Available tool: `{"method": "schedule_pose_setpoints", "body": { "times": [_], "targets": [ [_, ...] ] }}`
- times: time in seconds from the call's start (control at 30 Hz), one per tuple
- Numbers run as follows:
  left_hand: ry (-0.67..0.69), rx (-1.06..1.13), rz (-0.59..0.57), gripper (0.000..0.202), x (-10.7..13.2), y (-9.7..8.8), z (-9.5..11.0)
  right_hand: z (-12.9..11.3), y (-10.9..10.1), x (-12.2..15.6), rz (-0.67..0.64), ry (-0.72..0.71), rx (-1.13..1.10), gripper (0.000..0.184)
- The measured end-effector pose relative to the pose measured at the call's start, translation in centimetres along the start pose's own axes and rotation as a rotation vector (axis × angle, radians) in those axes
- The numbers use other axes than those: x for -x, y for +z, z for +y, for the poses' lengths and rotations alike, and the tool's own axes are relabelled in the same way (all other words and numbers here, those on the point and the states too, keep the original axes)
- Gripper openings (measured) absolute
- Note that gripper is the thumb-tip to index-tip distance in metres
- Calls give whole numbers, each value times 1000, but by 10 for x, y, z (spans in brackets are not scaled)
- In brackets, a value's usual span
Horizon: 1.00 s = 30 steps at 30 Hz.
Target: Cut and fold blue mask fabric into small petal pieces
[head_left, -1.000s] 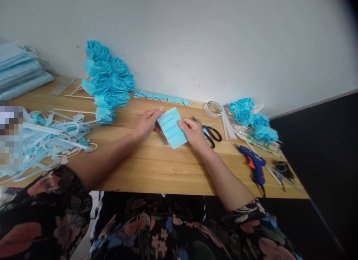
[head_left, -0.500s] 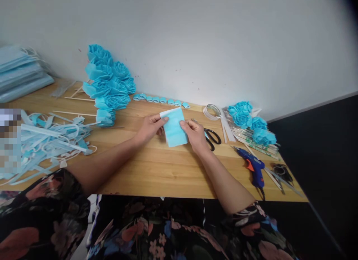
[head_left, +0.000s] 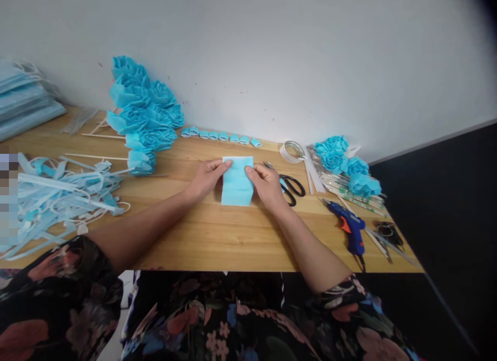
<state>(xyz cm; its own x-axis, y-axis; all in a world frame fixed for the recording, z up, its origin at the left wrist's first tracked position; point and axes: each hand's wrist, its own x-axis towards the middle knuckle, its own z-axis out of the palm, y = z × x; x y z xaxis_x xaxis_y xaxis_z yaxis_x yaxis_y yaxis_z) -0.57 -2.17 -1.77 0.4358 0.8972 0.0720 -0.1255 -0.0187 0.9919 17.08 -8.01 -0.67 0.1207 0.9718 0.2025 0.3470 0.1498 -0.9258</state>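
A light blue pleated rectangle of mask fabric [head_left: 236, 182] is held upright just above the wooden table [head_left: 217, 231]. My left hand [head_left: 207, 177] pinches its upper left edge. On the other side, my right hand [head_left: 267, 182] pinches the upper right edge. Black-handled scissors [head_left: 292, 186] lie right beside my right hand. A row of small blue rolled pieces [head_left: 217, 135] lies along the wall behind the fabric.
Blue fabric flowers on sticks [head_left: 143, 117] lie at back left, and a smaller bunch [head_left: 349, 167] at right. A blue glue gun [head_left: 349, 229], a tape roll [head_left: 293, 150], cut mask strips [head_left: 58, 190] and stacked masks [head_left: 23, 104] also lie on the table.
The blue piece has turned from tilted to square between my hands, and both hands have shifted slightly with it.
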Motion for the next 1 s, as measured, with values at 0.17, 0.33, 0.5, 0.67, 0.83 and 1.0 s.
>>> {"method": "schedule_pose_setpoints", "body": {
  "times": [0.17, 0.33, 0.5, 0.67, 0.83, 1.0],
  "targets": [
    [22, -50, -7, 53, 2, 0, 2, 2, 1, -1, 2, 25, -45, 46],
    [29, -132, -123, 48, 6, 2, 8, 1, 1, -2, 35, -14, -22, 35],
    [-30, -176, -223, 40, 6, 3, 1, 1, -1, -1, 129, -41, -42, 32],
    [-90, -212, -341, 34, 7, 5, -3, 2, -4, -2, 273, 0, -88, 38],
    [-45, -197, -406, 28, 10, 10, 2, 0, -10, -5, 375, -13, -112, 37],
    [-7, -241, -449, 25, 14, 15, -2, -3, -11, -3, 359, 5, -72, 40]
  ]
}}
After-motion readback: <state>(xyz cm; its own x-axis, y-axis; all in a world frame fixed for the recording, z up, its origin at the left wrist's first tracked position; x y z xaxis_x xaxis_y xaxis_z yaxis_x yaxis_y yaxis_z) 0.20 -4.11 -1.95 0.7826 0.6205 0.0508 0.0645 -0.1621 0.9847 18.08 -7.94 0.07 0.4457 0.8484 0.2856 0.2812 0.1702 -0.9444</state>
